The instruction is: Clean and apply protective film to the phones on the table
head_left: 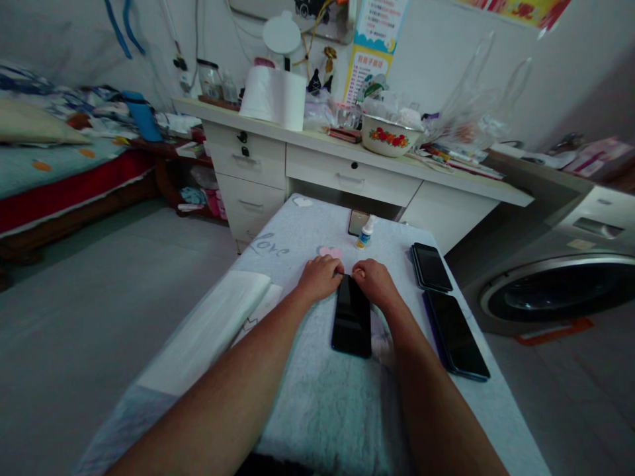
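A black phone (352,318) lies screen up in the middle of a cloth-covered table (317,410). My left hand (320,277) and my right hand (376,281) rest side by side at its far end, fingers curled. Both pinch something thin and dark at the phone's top edge; I cannot make out what it is. A pink heart-shaped piece (331,252) lies just beyond my left hand. A small white bottle with a blue label (366,233) stands farther back, next to a brownish phone (358,223).
Two more dark phones (431,266) (455,335) lie along the table's right side. White folded sheets (208,334) sit at the left edge. Behind stands a white desk (347,168) with a paper roll (274,98) and a flowered bowl (388,135). A washing machine (560,277) is at right, a bed (59,165) at left.
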The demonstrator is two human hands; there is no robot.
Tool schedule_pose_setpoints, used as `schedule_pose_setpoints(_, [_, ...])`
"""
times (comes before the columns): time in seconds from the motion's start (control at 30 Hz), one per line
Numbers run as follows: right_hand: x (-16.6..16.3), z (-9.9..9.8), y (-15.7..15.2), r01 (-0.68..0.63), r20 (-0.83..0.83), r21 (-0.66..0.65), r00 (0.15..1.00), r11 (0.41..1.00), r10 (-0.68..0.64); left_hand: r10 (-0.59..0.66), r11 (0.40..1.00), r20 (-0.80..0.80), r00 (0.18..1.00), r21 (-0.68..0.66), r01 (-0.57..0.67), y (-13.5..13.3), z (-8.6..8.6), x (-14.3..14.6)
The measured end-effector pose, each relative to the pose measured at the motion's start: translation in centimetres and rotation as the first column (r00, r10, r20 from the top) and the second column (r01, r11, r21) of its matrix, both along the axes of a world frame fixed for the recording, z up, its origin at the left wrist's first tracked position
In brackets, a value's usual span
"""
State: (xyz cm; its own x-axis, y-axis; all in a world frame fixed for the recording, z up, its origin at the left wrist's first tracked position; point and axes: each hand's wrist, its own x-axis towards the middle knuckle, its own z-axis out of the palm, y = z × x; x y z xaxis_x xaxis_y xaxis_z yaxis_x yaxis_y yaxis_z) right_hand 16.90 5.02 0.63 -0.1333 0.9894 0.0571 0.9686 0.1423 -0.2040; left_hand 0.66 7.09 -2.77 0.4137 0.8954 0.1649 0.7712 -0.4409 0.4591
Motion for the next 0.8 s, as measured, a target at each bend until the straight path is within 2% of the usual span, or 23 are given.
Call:
schedule_pose_setpoints(0.37, [-2.4,-0.3,-0.1,-0.034,0.001,0.034,0.999,0.999,0.034,0.044,0.999,0.016,0.999,0.002,-0.044,0.1,-0.2,0.1])
schedule_pose_setpoints(0.8, [-2.4,-0.2,-0.5,-0.115,0.03,0.021,0.993,0.993,0.115,0.047,0.999,0.032,0.998,-0.028,-0.046,0.0,0.1,0.0])
